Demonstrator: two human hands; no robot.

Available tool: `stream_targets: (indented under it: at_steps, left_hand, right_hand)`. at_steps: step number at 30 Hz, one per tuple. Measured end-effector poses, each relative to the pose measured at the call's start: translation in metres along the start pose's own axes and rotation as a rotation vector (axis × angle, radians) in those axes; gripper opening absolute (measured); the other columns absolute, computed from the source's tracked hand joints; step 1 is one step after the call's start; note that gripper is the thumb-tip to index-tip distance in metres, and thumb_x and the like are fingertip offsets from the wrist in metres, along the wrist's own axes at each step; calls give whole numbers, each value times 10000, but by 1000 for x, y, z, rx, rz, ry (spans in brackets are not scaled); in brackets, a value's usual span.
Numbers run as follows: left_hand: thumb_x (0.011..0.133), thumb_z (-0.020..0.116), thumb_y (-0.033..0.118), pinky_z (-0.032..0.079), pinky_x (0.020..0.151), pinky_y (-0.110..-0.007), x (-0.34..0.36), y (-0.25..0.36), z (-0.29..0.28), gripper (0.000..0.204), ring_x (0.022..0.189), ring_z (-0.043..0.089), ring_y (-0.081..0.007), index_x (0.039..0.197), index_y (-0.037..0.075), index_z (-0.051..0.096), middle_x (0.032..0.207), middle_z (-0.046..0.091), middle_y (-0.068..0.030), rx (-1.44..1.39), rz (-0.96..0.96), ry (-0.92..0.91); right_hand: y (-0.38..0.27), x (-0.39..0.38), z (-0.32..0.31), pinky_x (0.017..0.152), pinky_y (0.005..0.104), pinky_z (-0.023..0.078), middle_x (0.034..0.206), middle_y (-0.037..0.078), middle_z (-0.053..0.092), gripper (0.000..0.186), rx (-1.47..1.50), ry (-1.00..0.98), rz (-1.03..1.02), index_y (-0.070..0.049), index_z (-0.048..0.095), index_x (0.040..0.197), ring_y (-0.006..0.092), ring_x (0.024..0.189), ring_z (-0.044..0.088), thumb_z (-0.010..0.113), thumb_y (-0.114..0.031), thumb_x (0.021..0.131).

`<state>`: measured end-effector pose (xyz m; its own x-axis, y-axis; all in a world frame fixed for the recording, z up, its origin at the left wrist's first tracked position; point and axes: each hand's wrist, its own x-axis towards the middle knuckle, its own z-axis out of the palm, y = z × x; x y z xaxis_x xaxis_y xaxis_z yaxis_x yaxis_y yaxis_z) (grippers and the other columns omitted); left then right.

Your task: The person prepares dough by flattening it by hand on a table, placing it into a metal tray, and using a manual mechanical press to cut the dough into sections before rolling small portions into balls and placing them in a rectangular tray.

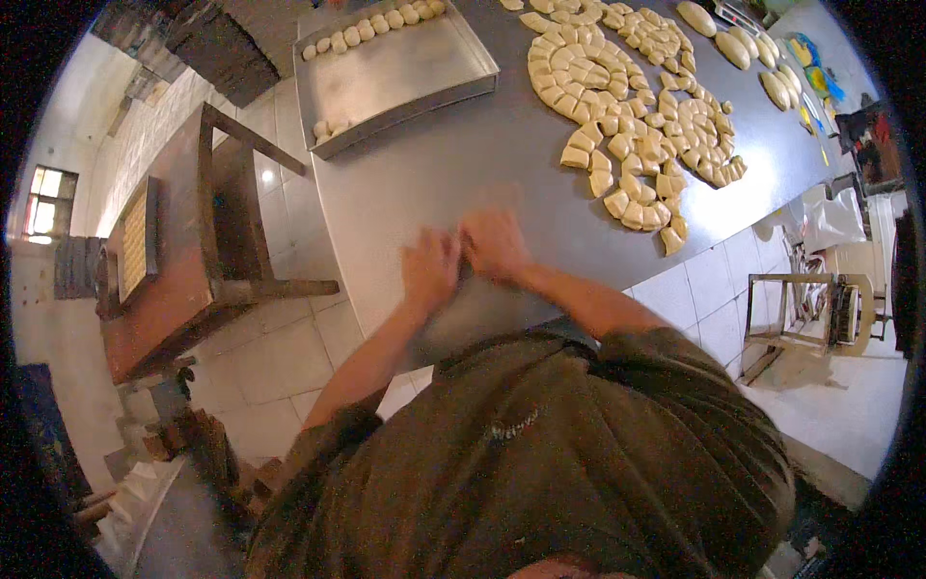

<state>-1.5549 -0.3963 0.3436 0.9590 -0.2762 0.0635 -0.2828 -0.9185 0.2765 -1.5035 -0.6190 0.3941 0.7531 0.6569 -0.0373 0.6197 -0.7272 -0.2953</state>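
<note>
My left hand (431, 264) and my right hand (495, 243) are side by side, almost touching, low over the near part of the grey metal table (405, 183). Both are blurred, with the fingers curled in; whatever they hold is hidden. Farther right, many cut dough pieces (637, 145) lie in curling rows and spirals. A shallow metal tray (400, 72) is on the table beyond my hands to the left. Rounded dough balls (376, 29) line its far edge, and a few small dough pieces (333, 127) sit in its near left corner.
Several smooth oval dough loaves (738, 48) lie at the table's far right, near a scale (735, 13). To the left stands a brown wooden table (169, 261) bearing a filled tray (137, 236). A metal-framed machine (810, 309) stands on the right.
</note>
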Motion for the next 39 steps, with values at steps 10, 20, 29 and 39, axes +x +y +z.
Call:
stream_targets:
  at_steps: [10, 20, 29, 39]
  left_hand:
    - [912, 619, 265, 461, 829, -545, 17, -19, -19, 228, 988, 617, -373, 1040, 77, 630, 1046, 640, -165, 1, 168, -94]
    - [950, 600, 281, 462, 870, -539, 67, -50, 2, 230, 1030, 599, -365, 1043, 81, 667, 1035, 644, -138, 13, -31, 199]
    - [933, 613, 218, 465, 813, -526, 89, -32, -14, 154, 948, 604, -363, 981, 79, 661, 960, 635, -141, 12, -74, 323]
    - [939, 611, 243, 472, 887, -526, 78, -26, -31, 301, 1011, 618, -392, 1112, 1, 652, 1066, 646, -183, -134, 21, 108]
  right_hand:
    - [41, 53, 2, 977, 487, 483, 1094, 99, 668, 369, 204, -48, 15, -126, 703, 918, 309, 1155, 583, 682, -494, 924]
    - [49, 67, -10, 1079, 492, 410, 1071, 101, 679, 284, -76, -12, -120, -157, 700, 995, 330, 1201, 574, 634, -431, 958]
    - [68, 63, -30, 1082, 485, 414, 1179, 127, 673, 278, -39, 68, -17, -158, 683, 1079, 343, 1198, 578, 617, -403, 967]
    - [83, 61, 12, 938, 499, 462, 1063, 119, 668, 186, 99, 317, 80, -105, 672, 1009, 361, 1016, 607, 628, -279, 957]
